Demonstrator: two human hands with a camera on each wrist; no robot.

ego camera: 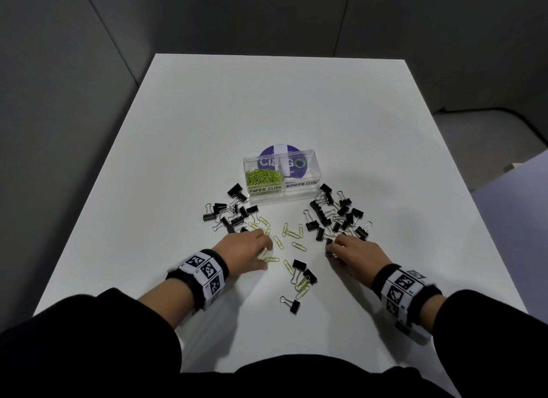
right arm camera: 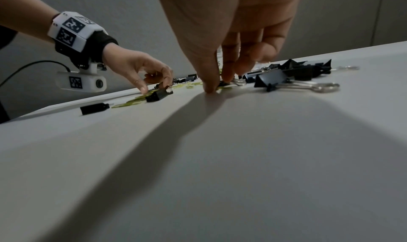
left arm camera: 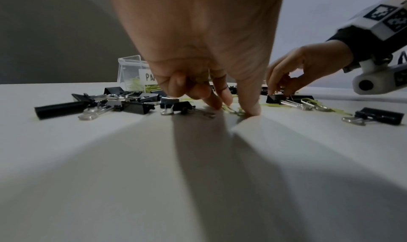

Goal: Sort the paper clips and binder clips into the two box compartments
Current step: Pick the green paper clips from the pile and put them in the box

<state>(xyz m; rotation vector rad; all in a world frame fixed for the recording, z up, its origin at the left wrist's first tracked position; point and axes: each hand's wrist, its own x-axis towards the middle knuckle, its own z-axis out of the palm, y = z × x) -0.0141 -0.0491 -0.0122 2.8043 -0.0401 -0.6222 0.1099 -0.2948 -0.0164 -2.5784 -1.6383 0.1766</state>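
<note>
Near edge: the white table [ego camera: 370, 130] has bare surface between the person's sleeves and the nearest clips; its left and right edges lie well apart from the clutter.
Nearest clips: three black binder clips [ego camera: 299, 267] and a few green paper clips [ego camera: 292, 234] lie between the wrists, their wire handles pointing roughly toward the person.
Left hand [ego camera: 246, 249]: fingers bent down to the table, fingertips [left arm camera: 253, 108] pressing on green paper clips; whether any clip is actually pinched cannot be told.
Right hand [ego camera: 355, 254]: thumb and fingers closed in a narrow pinch on a small black binder clip [right arm camera: 223, 84] at the near edge of the right pile.
Left pile [ego camera: 231, 214]: binder clips lying at mixed angles, just beside the box's left front corner.
Right pile [ego camera: 338, 214]: binder clips heaped, long axes in all directions.
Box [ego camera: 314, 190]: clear, long axis running left to right; the left compartment, labelled PAPER CLIPS, holds green paper clips; the right, labelled BINDER CLIPS, shows no clips.
Far side: open tabletop beyond the box to the far edge.
Room: grey panelled walls.
</note>
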